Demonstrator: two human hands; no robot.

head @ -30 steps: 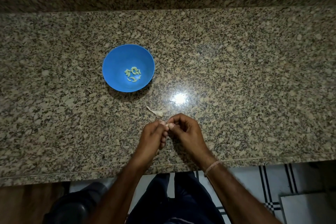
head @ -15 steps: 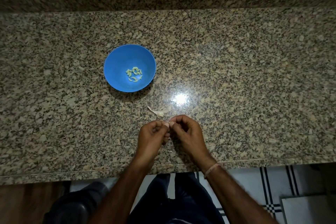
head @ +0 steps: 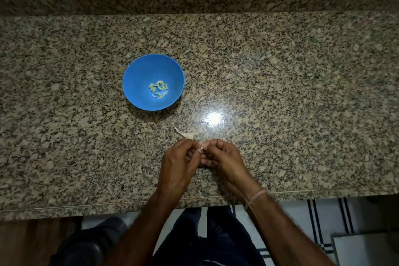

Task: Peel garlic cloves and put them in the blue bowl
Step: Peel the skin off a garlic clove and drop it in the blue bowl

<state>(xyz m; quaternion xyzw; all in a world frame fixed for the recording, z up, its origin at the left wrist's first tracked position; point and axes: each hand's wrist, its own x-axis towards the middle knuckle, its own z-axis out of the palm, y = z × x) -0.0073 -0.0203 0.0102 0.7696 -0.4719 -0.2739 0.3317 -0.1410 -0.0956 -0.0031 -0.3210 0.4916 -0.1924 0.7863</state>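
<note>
A blue bowl stands on the granite counter, left of centre, with several pale peeled garlic cloves at its bottom. Near the counter's front edge my left hand and my right hand meet fingertip to fingertip. Between them they pinch a small garlic clove, of which only a pale tip shows. A garlic piece with a thin papery tail lies on the counter just beyond my left hand's knuckles.
The granite counter runs wide to both sides, with a raised granite back ledge behind. A bright light glare sits right of the bowl. Tiny skin scraps lie near the front edge.
Both hands stay together on the clove, with only small finger shifts. The bowl and the piece on the counter have not moved.
</note>
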